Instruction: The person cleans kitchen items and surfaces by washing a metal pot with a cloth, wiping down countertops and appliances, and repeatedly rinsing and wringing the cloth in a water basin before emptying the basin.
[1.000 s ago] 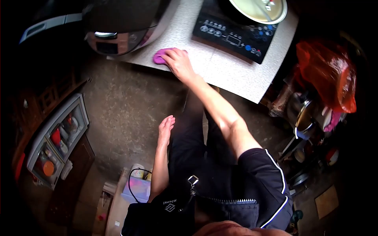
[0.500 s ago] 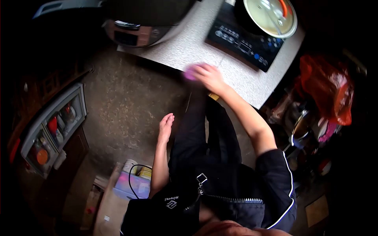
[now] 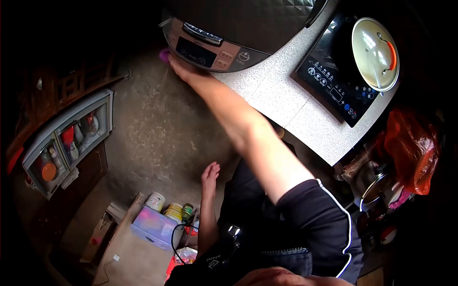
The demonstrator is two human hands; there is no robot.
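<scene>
My right arm stretches across to the left, and my right hand is at the lower left of the rice cooker, partly hidden by it. Its fingers close on a small purple cloth, of which only a bit shows; its exact kind is hard to make out. The cooker stands on the white speckled tabletop. My left hand hangs over the floor beside my leg, fingers loosely apart and holding nothing.
On the right of the table is a black induction cooker, carrying a pot with a glass lid. A red plastic bag hangs beyond the corner. A purple box and several jars sit lower left, near a glass-fronted cabinet.
My right hand has moved left with the purple cloth, from the table's front edge to the cooker's far side. The view has shifted, so the cooker shows more fully.
</scene>
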